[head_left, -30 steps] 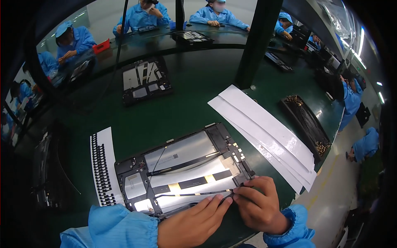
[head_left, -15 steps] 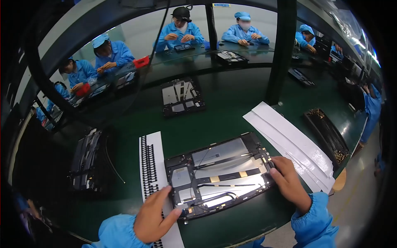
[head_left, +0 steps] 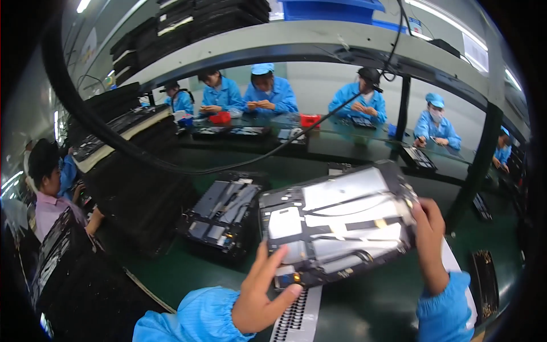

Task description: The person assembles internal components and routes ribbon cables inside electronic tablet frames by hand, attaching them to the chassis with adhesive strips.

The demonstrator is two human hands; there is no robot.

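Observation:
An opened tablet (head_left: 347, 214), with silvery battery panels, dark flat cables and a black frame, is lifted and tilted above the bench. My left hand (head_left: 259, 293) grips its near left corner, thumb at the lower edge and fingers over the frame. Around its right edge, my right hand (head_left: 430, 242) is closed. Below the tablet lies a white sheet (head_left: 307, 319) bearing rows of small black parts, partly hidden by the tablet. Left of it, another opened tablet (head_left: 225, 208) rests on a stack of similar dark units.
Tall stacks of black trays (head_left: 137, 194) stand on the left, beside a person in a pink shirt (head_left: 54, 205). A black cable (head_left: 228, 169) loops across the front. White sheets (head_left: 453, 259) and a dark tray (head_left: 484, 285) lie right. People in blue work across the bench.
Both hands have raised the tablet off the bench and tilted it. My view has swung left and up, bringing the tray stacks and shelf into sight.

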